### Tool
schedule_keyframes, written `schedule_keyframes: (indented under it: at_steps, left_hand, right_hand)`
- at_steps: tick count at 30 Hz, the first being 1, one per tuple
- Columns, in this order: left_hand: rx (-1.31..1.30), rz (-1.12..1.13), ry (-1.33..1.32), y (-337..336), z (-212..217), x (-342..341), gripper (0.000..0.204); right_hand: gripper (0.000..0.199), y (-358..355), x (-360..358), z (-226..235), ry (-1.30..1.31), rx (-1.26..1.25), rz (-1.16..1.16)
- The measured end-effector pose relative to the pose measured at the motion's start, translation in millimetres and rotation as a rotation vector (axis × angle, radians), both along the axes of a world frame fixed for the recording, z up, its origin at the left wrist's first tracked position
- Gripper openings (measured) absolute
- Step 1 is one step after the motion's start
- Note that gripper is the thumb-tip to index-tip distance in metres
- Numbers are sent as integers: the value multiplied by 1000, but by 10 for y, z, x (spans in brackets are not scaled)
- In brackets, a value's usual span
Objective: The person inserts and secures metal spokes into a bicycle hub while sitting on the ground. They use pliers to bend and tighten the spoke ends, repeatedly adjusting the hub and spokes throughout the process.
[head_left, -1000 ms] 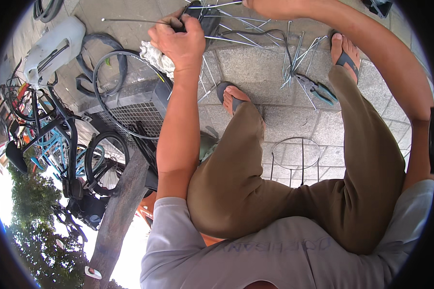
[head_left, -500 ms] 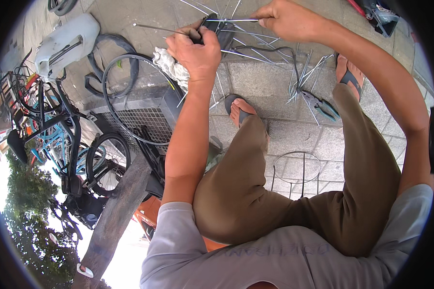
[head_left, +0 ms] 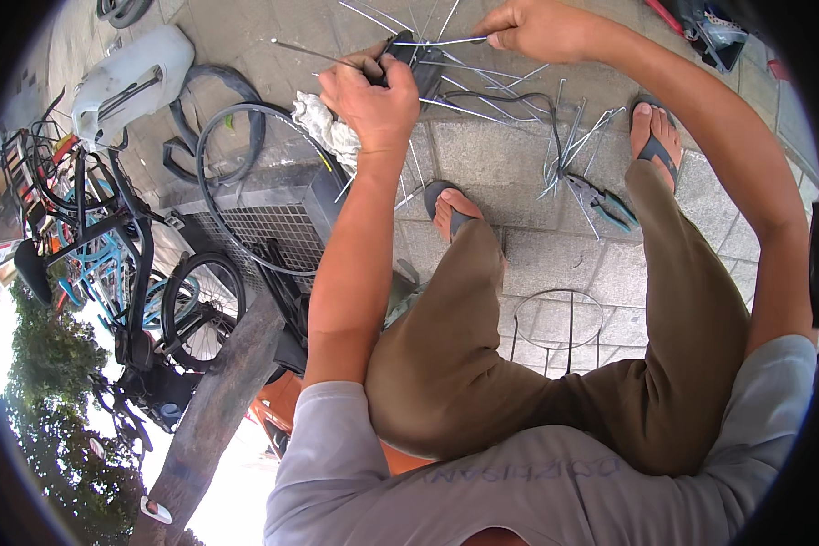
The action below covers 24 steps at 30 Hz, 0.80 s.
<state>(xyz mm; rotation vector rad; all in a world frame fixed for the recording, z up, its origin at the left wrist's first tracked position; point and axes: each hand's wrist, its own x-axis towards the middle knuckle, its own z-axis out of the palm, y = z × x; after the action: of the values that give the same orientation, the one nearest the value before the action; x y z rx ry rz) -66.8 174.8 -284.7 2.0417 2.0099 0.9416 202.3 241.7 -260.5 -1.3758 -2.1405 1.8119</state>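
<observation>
A bare rim (head_left: 246, 182) leans by the grate (head_left: 264, 227). The left hand (head_left: 373, 96) is closed around a dark hub (head_left: 419, 68) with spokes sticking out, above the paving. The right hand (head_left: 537, 27) pinches one spoke (head_left: 446, 41). Pliers (head_left: 605, 205) lie further right.

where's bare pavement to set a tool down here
Bare slabs lie between the left foot and the pliers, and beside the wire ring stand. Crowded: loose spokes near the right foot, and around both hands.
</observation>
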Motion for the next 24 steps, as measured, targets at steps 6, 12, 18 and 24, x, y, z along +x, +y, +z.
schedule_keyframes:
  at_steps: [6, 12, 18, 24]
  left_hand:
    - [-55, 84, 64, -84, 60, -124, 19]
    - [-6, 34, 62, -54, 69, -20, 17]
    - [-18, 3, 13, -35, 49, -3, 18]
    - [-60, 24, 16, -43, 89, -12, 20]
  right_hand:
    - [38, -133, -406, 594, -105, -223, -25]
    - [40, -166, -212, 274, 14, -236, -140]
    - [39, -189, -113, 93, -18, -214, -156]
    - [39, -199, -220, 284, -6, -224, -145]
